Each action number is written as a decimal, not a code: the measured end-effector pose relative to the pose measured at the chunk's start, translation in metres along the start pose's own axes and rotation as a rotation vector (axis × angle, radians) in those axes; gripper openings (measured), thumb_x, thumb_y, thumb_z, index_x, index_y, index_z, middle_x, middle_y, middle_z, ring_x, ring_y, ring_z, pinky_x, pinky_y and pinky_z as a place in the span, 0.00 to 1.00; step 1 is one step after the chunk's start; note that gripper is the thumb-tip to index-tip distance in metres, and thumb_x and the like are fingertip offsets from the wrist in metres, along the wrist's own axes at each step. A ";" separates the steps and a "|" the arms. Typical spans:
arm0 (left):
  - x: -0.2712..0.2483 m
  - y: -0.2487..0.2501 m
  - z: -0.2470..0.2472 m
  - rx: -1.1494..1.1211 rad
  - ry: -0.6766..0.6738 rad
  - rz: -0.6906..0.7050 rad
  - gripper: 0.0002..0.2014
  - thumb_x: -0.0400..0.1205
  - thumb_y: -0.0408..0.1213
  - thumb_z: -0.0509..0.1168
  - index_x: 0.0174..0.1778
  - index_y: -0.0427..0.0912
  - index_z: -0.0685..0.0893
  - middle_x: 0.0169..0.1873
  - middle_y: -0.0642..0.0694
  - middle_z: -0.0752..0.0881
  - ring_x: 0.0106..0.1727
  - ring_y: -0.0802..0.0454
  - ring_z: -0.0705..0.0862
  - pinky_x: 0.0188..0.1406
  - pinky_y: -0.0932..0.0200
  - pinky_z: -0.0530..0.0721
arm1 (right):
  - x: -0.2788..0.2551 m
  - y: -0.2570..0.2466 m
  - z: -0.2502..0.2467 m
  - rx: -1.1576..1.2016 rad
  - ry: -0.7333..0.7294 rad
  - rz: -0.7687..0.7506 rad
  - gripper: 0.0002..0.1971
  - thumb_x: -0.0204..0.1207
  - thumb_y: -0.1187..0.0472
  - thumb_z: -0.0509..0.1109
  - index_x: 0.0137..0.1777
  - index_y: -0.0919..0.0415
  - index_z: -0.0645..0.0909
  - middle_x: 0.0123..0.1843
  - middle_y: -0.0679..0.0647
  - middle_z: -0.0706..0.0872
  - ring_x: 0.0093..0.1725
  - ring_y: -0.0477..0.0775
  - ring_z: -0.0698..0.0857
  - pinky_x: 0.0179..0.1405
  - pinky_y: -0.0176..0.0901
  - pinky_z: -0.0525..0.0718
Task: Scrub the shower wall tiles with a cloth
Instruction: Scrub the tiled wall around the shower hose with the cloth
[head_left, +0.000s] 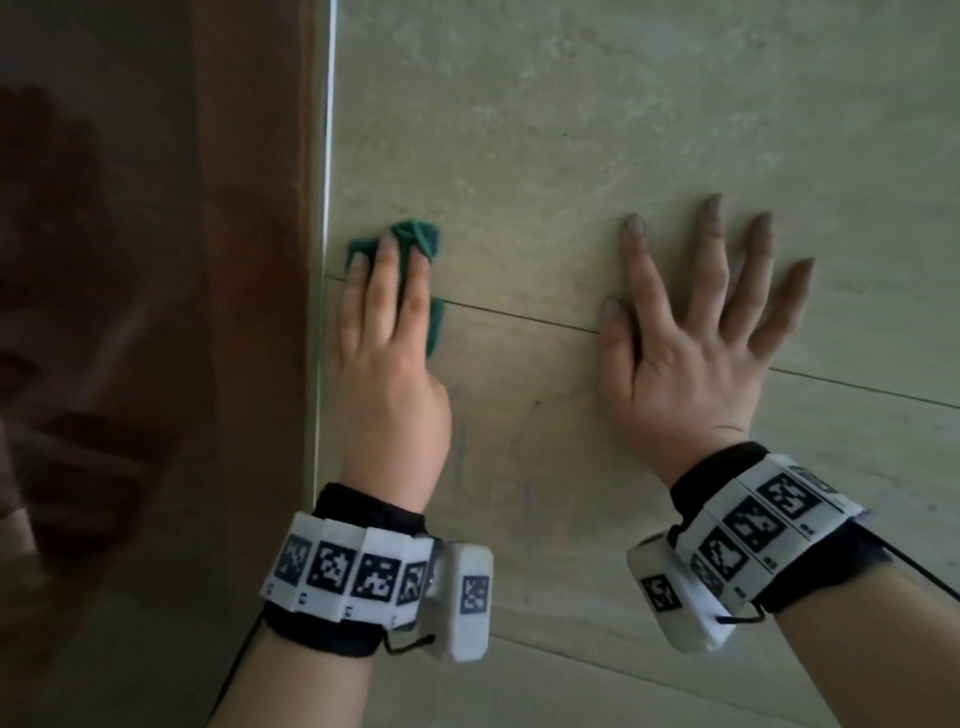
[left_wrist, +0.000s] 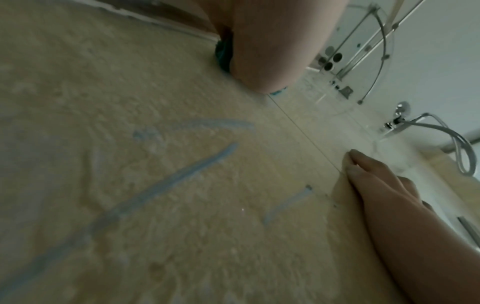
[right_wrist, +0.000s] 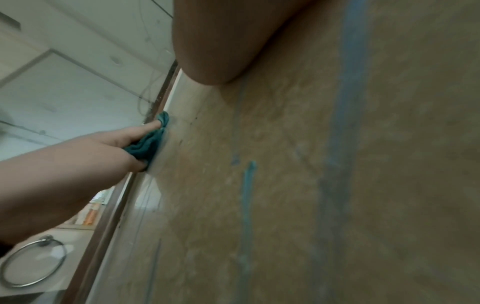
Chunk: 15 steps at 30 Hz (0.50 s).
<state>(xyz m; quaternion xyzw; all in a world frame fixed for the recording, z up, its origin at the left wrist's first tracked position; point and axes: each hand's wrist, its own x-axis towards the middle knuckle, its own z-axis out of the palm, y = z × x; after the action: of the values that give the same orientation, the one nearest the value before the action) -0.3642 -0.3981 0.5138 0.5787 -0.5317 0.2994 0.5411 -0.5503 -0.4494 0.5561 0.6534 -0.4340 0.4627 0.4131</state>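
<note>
Nearest the head camera: your two wrists with marker bands (head_left: 358, 571), bottom of frame, each with a white camera block. Biggest thing: the beige tile wall (head_left: 597, 130), filling centre and right of the head view, with a grout line (head_left: 519, 313) running across mid-frame. Blue streaks (left_wrist: 166, 185) mark the tile, centre-left in the left wrist view and as vertical lines right of centre in the right wrist view. A dark brown panel (head_left: 156, 312) fills the left third of the head view; a bright strip edges it where it meets the tile.

Your right hand (head_left: 691, 358), centre right, lies flat on the tile, fingers spread and straight, holding nothing. Your left hand (head_left: 387, 353), centre left, presses the green cloth (head_left: 418, 236) onto the tile with straight fingers, just beside the panel's edge; cloth bunched under fingertips and palm, over the grout line. Thumb hidden, so you cannot tell any pinch.

Right wrist view, lower left: a metal towel ring (right_wrist: 33, 263). Left wrist view, right edge: a chrome fitting with a grey hose (left_wrist: 459, 148).
</note>
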 end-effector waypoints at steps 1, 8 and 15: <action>0.000 0.000 0.000 0.006 0.016 -0.009 0.38 0.70 0.17 0.52 0.81 0.37 0.65 0.82 0.39 0.61 0.83 0.39 0.57 0.82 0.57 0.49 | 0.000 0.000 0.000 0.007 -0.004 0.000 0.27 0.85 0.46 0.51 0.84 0.45 0.57 0.84 0.63 0.55 0.82 0.73 0.51 0.76 0.77 0.46; -0.003 -0.009 0.003 -0.031 0.015 0.009 0.41 0.69 0.09 0.55 0.81 0.36 0.64 0.81 0.39 0.62 0.82 0.39 0.56 0.80 0.71 0.42 | 0.001 0.001 -0.004 0.074 -0.034 -0.023 0.27 0.85 0.46 0.51 0.84 0.45 0.56 0.85 0.62 0.53 0.83 0.72 0.48 0.75 0.74 0.40; -0.015 -0.004 0.003 -0.001 -0.035 -0.034 0.41 0.72 0.10 0.56 0.82 0.40 0.61 0.83 0.45 0.59 0.84 0.44 0.55 0.79 0.69 0.45 | 0.001 0.001 -0.008 0.138 -0.069 -0.046 0.27 0.85 0.46 0.49 0.84 0.44 0.53 0.86 0.60 0.49 0.83 0.69 0.44 0.75 0.71 0.35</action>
<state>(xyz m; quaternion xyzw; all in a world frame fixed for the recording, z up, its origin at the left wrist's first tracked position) -0.3654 -0.3971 0.4979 0.5925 -0.5314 0.2796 0.5370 -0.5533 -0.4425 0.5595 0.7059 -0.3999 0.4590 0.3622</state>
